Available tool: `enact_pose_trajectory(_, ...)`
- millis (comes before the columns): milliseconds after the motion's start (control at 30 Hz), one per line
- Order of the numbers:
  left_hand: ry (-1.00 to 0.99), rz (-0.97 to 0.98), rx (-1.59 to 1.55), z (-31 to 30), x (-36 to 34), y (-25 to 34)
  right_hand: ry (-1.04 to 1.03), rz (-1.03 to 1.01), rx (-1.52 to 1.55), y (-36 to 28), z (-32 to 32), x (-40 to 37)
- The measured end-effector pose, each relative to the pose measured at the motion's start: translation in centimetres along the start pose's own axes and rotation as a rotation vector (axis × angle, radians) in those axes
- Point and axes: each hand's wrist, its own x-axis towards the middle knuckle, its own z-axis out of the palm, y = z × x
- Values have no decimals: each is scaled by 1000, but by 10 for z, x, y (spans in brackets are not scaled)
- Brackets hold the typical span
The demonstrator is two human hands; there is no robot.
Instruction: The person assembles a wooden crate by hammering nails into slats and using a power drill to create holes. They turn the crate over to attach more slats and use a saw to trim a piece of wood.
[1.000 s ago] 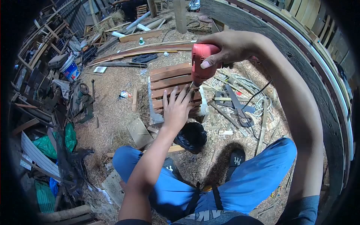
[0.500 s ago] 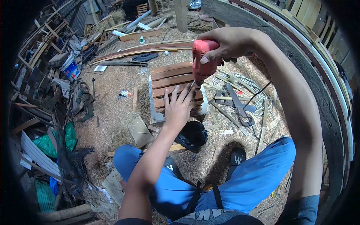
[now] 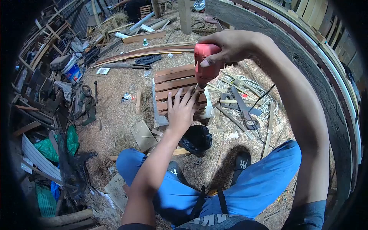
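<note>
A slatted wooden panel (image 3: 171,79) lies on the sawdust floor in front of my knees. My left hand (image 3: 181,111) rests flat on its near slats, fingers spread, pressing it down. My right hand (image 3: 229,46) grips a red power drill (image 3: 204,68) held upright, bit pointing down onto a slat right beside my left fingertips. The drill's cord (image 3: 264,95) trails off to the right.
A black bag (image 3: 195,138) lies just below the panel. Large metal shears (image 3: 244,109) and loose strips sit to the right. Long planks (image 3: 147,51) lie behind the panel. A bucket (image 3: 71,70), machinery (image 3: 85,102) and scrap crowd the left. A curved wooden frame (image 3: 329,96) runs along the right.
The drill has shifted only slightly at the same spot on the panel. My left hand stays flat on the slats.
</note>
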Motion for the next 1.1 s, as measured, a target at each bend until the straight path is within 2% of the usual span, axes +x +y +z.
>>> enact_pose_trajectory(167, 16, 1, 5, 1, -1, 0, 57, -45, -3, -6, 1, -9)
enact_pose_trajectory(233, 6, 2, -3, 1, -2, -1, -36, 128, 47, -18, -5, -16)
enact_pose_trajectory(267, 5, 2, -4, 1, -2, 0, -36, 129, 48, -12, -4, -12)
enact_pose_trajectory(333, 6, 6, 7, 2, -2, 1, -14, 39, -28, 7, 1, -4)
enact_pose_trajectory(467, 9, 8, 5, 2, -3, -1, -42, 81, 26, -7, -2, -7)
enact_pose_trajectory(533, 6, 7, 28, 2, -1, 1, 2, 0, 44, -2, 0, -7)
enact_pose_trajectory(667, 11, 6, 15, 2, -2, -1, -1, 12, 123, -7, -2, -14)
enact_pose_trajectory(767, 4, 12, -7, 2, -2, 3, -46, 108, 56, -6, -5, -14)
enact_pose_trajectory(833, 7, 2, 17, 1, -2, 4, -103, 87, 59, 0, -5, 0)
enact_pose_trajectory(967, 0, 7, 20, 2, -2, 0, -86, -7, 90, 2, -4, 9)
enact_pose_trajectory(1100, 0, -4, 6, 1, -2, 1, -67, 3, 69, 3, -1, 8)
